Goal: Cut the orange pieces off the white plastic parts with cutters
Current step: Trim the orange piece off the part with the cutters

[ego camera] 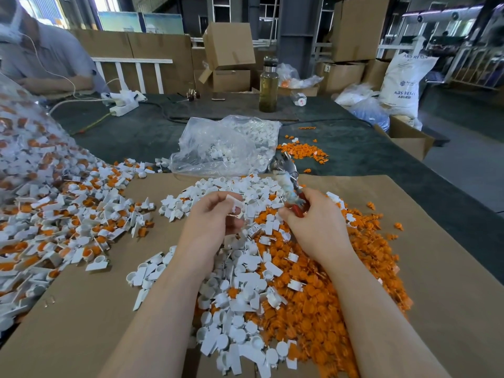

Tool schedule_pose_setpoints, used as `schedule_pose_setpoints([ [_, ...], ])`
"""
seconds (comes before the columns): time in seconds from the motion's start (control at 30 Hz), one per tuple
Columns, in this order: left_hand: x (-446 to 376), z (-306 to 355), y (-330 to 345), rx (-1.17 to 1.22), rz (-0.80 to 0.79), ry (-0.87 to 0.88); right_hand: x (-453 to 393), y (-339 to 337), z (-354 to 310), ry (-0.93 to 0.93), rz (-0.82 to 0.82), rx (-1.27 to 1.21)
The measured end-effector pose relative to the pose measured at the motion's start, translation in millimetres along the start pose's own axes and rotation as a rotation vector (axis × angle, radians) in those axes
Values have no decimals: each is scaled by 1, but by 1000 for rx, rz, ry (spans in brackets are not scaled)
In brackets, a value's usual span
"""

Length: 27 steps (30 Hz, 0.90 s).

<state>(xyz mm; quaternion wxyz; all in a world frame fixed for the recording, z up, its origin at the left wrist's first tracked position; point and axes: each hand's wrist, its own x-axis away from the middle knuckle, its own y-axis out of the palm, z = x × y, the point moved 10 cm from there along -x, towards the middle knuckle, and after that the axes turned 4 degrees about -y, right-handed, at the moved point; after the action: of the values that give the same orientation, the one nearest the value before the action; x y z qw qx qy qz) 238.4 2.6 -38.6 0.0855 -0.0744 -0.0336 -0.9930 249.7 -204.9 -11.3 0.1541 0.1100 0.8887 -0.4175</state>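
Two hands up over the pile, mid-cycle. Left hand (215, 214) pinches one white plastic part (235, 205) between thumb and curled fingers, held above the heap of trimmed white parts (240, 282). No orange shows on it from here (could be already cut, or hidden by the fingers, can't tell). Right hand (313, 222) wraps the red handles of the cutters (289, 184), blades pointing up and away, apart from the part. Looks like between cuts. Next move, my read: either drop this one or bring the blades onto its joint. Uncut stock (68, 214) sits left, orange pieces (341, 282) heaped right, on cardboard (436, 241).
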Motion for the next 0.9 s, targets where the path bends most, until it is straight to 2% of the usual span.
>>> schedule_pose_setpoints([
  [0.17, 2, -5, -5, 38, 57, -76, 2, 4, -7, -48, -44, -69],
  [0.3, 0, -5, -7, -126, 52, -87, 3, 6, -14, -85, -56, -139],
  [0.47, 3, 3, -1, -182, 19, 4, 5, 6, -20, -92, -49, -197],
  [0.6, 5, 9, 2, -215, 14, 104, 5, 1, -19, -65, -5, -378],
  [0.77, 7, 9, 13, -15, -86, 95, 7, 0, -17, -26, 10, -629],
  [0.9, 6, 7, 12, 93, -39, 75, 8, 1, -16, 2, 15, -689],
])
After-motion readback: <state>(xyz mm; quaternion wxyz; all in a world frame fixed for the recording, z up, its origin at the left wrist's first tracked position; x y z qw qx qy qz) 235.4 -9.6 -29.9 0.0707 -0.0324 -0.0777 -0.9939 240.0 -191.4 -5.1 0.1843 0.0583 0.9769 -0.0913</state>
